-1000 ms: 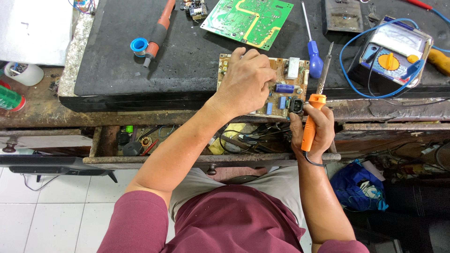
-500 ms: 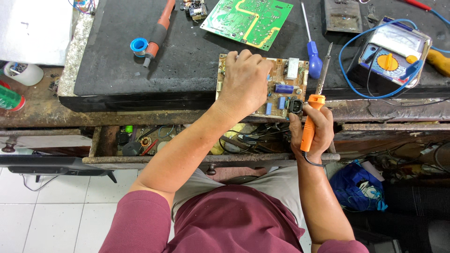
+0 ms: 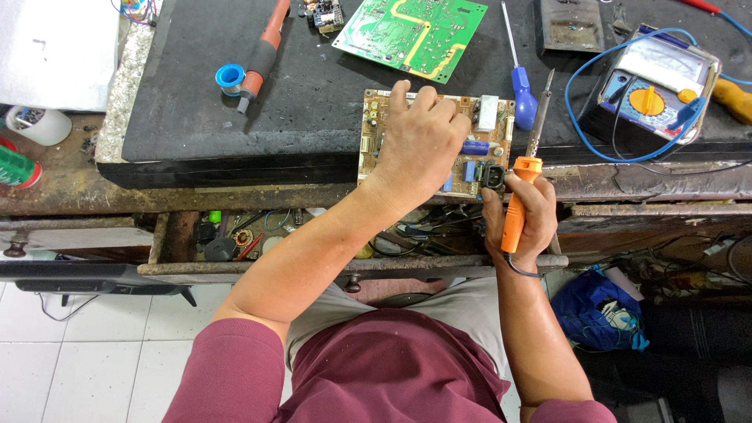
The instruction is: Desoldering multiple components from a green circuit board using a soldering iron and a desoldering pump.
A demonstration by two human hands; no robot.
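A tan circuit board with blue and black parts lies at the front edge of the black mat. My left hand lies palm down across the board and grips it. My right hand holds an orange-handled soldering iron upright by its handle, just right of the board's near corner. The iron's metal tip points away from me, beside the board's right edge, and does not touch it.
A green circuit board lies farther back. A blue-handled screwdriver sits beside the iron tip. A multimeter with blue leads is at right, an orange desoldering pump and blue solder spool at left. An open drawer holds clutter.
My left hand has shifted slightly on the tan board, fingers reaching a little farther over its far edge. The right hand and iron stay almost still.
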